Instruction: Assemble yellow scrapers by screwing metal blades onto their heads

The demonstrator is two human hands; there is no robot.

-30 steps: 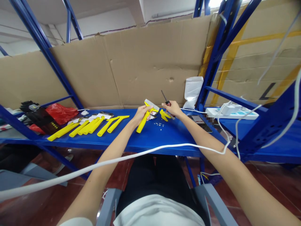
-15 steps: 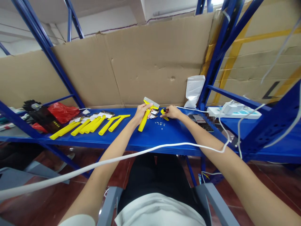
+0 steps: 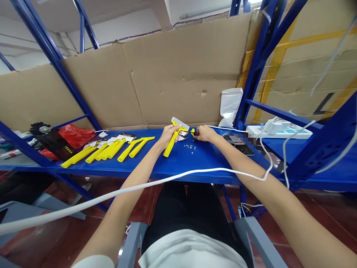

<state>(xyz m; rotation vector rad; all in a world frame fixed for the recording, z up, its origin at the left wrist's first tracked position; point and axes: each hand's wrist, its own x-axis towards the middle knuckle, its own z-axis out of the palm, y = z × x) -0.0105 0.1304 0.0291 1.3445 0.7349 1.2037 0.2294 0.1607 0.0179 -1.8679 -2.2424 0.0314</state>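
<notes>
My left hand is closed around the yellow handle of a scraper. Its flat metal blade points up and away from me, with the handle slanting toward the front edge. In my right hand is a small dark screwdriver, its thin shaft directed left at the scraper's head; whether the tip touches is too small to tell. A yellow piece shows just beside the right fingers, partly hidden. Several tiny light-coloured parts lie scattered on the blue shelf below the hands.
Several yellow scraper handles lie in a row at left, near a red plastic bag and a black pouch. A phone, white bag and power strip are at right. A white cable crosses in front.
My right hand has turned, and the screwdriver's shaft now shows pointing left at the scraper. Less of the yellow piece by that hand is visible. The left hand keeps its hold.
</notes>
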